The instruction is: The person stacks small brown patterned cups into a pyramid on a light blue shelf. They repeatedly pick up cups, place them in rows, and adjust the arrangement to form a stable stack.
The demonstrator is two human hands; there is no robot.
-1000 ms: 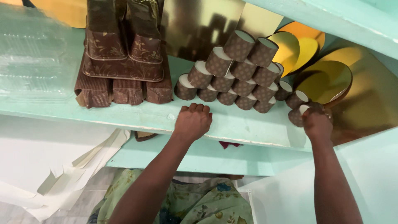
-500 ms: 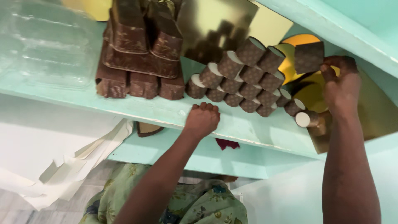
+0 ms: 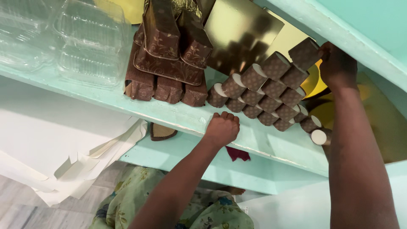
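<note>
Shelf contents, as they lie before you:

Your right hand [image 3: 337,65] is raised to the top of the stack, its fingers closed on a brown patterned paper cup roll [image 3: 304,52], which sits at the upper right end of the pile, just under the edge of the pale green upper shelf [image 3: 339,29].

Your left hand [image 3: 222,128] rests as a fist, fingers curled in and holding nothing, on the front edge of the pale green painted shelf [image 3: 178,114], just in front of the pile.

Stack of brown patterned paper cup rolls with white ends [image 3: 265,95]: laid on their sides in slanting rows, touching one another, mid-shelf. One roll with a white round end [image 3: 320,136] lies apart at the lower right, near your right forearm.

Brown floral-print paper loaf moulds [image 3: 167,46]: nested and piled, left of the rolls. Beneath them, a row of dark brown corrugated paper cases [image 3: 165,88].

Clear plastic clamshell containers [image 3: 80,42]: far left of the shelf.

Square gold cake board [image 3: 241,32]: leaning behind the rolls. Round gold cake boards [image 3: 316,82]: behind the right end of the pile.

Loose white paper sheets [image 3: 63,165]: below the shelf, left.
</note>
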